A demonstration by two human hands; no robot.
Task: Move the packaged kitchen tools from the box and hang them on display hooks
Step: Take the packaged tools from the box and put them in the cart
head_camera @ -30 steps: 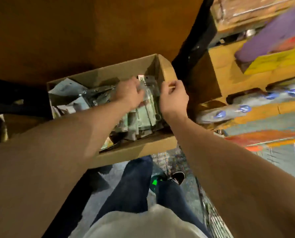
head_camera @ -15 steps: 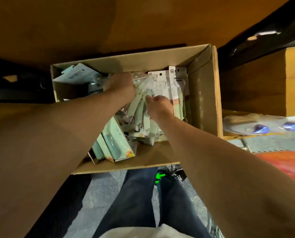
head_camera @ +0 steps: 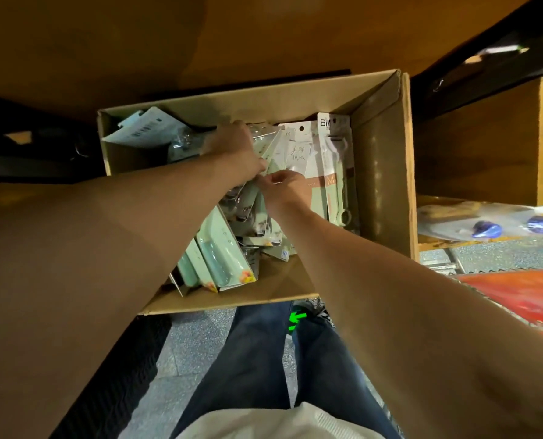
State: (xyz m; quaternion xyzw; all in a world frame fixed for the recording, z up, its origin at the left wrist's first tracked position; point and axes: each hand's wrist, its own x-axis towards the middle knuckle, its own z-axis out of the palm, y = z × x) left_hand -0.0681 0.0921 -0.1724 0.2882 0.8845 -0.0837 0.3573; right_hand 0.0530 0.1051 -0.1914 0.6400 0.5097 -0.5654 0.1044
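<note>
Two hands are working inside the box (head_camera: 384,185) at once, and that is where your risk is sitting. At the far left, a loose barcode card (head_camera: 143,125) is leaning against the wall, and anything you drag out may be catching on it.

Your left hand (head_camera: 232,150) is reaching deep into the middle, its fingers curled down over the tops of the slanted packs (head_camera: 265,142) and grasping several together. Lifting that many at once, you are likely to be spilling one back or bending a hang tab. Below your forearm, the mint packs (head_camera: 219,258) are lying tipped on the near floor of the box. Their corners are pointing up into the bundle and may be snagging it as it rises.

Your right hand (head_camera: 284,185) is touching the left one, its fingers clenched in a pinch on the bundle's edge; which single pack they are gripping I cannot tell. If you are peeling one off while the left is squeezing hard, the plastic may be tearing.

Further right, the white carded packs (head_camera: 330,147) are standing upright against the wall and could be toppling once their neighbours leave. No display hooks are showing, so you are going to be turning blind with a full grip. Well to the right, outside the box, blue-capped items (head_camera: 485,231) are lying on a shelf.
</note>
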